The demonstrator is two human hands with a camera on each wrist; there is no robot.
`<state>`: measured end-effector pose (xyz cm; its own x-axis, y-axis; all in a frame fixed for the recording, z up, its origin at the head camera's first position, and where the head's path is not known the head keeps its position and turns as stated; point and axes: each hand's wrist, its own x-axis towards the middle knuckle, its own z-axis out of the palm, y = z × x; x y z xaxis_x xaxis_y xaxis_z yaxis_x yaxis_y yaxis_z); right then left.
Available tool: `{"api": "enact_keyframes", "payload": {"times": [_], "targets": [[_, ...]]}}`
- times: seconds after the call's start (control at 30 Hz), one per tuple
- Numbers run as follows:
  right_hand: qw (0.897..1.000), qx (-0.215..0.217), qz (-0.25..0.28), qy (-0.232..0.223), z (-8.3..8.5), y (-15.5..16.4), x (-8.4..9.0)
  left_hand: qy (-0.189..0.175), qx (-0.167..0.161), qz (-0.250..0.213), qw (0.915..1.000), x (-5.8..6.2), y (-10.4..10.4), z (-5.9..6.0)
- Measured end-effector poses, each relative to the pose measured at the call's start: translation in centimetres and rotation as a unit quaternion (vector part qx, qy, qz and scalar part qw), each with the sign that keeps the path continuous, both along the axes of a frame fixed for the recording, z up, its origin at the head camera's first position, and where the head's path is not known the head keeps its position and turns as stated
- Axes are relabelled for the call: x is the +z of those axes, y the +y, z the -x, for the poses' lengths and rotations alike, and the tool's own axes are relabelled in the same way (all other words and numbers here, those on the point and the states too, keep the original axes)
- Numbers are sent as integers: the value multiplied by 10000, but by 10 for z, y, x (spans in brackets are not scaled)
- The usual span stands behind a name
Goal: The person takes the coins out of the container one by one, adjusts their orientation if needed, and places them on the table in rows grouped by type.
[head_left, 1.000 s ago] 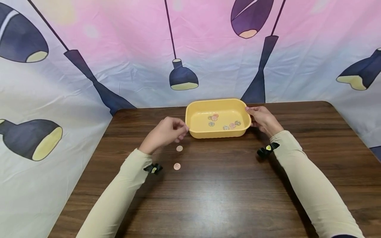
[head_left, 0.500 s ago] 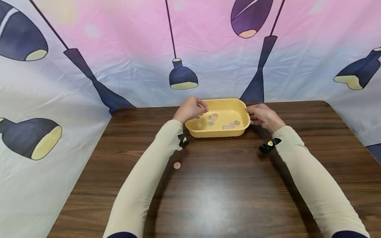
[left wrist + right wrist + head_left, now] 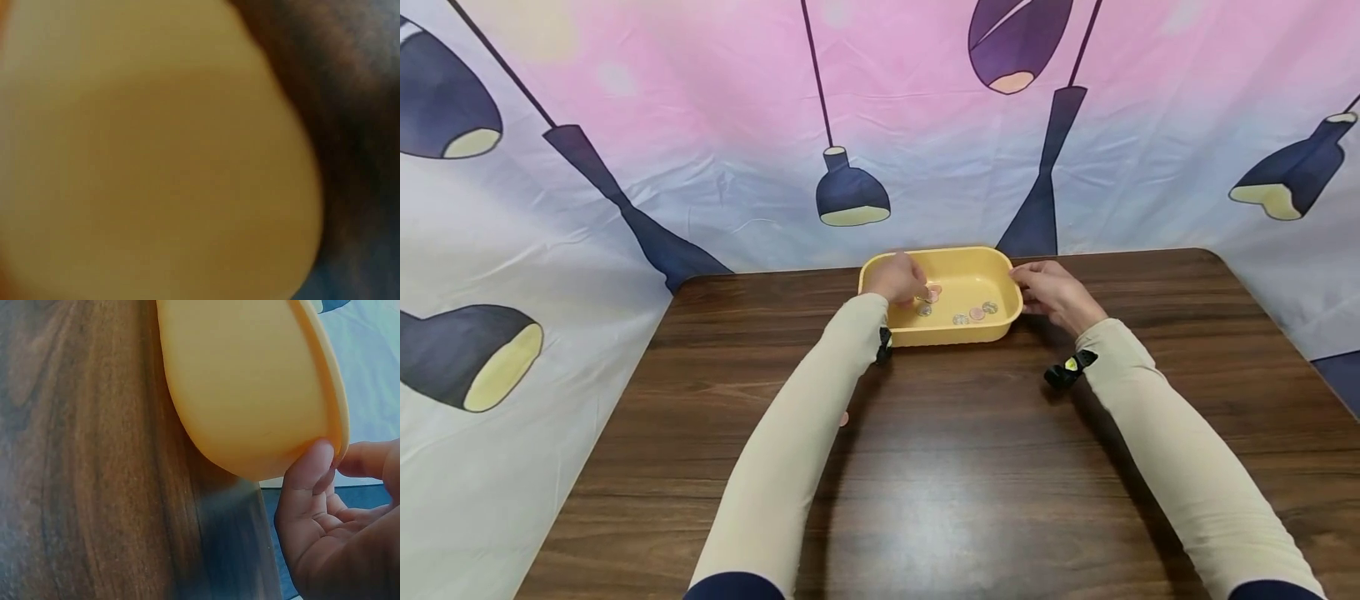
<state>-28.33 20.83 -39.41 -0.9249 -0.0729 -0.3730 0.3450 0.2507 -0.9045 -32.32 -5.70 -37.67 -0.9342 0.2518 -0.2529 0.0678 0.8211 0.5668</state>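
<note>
While right hand (image 3: pixel 1054 297) pinches tray (image 3: pixel 955 334) rim | left hand (image 3: pixel 898 279) over its left end, hold unclear | coins (image 3: pixel 977 314) between hands

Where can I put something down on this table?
A big bare patch of table lies between the left sleeve and right sleeve, in front of the yellow tray. There's more outside each sleeve. The tray is crowded: coins lie inside, the left hand is over it and the right hand pinches its rim. A lone coin peeks out beside the left sleeve.
</note>
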Motion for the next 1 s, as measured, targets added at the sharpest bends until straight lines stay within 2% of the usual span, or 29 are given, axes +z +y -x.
{"api": "enact_keyframes", "payload": {"times": [0.13,0.3,0.43,0.8,0.93,1.0], "targets": [[9999,23,-95,70,-1,-2,0,288,49,35,9996,-12,4,-1],[9999,-15,-99,119,-2,-1,2,163,299,-372,9987,-19,7,-2],[9998,-65,-99,129,-2,0,3,131,406,-578,9974,-20,9,-2],[9996,-127,-67,257,-4,-3,-4,371,436,-196,9982,-25,10,-2],[9995,-194,85,249,-3,-5,-6,484,271,-272,9981,-19,7,-7],[9993,-219,128,264,-3,-4,-6,463,214,-479,9975,-12,6,-10]]}}
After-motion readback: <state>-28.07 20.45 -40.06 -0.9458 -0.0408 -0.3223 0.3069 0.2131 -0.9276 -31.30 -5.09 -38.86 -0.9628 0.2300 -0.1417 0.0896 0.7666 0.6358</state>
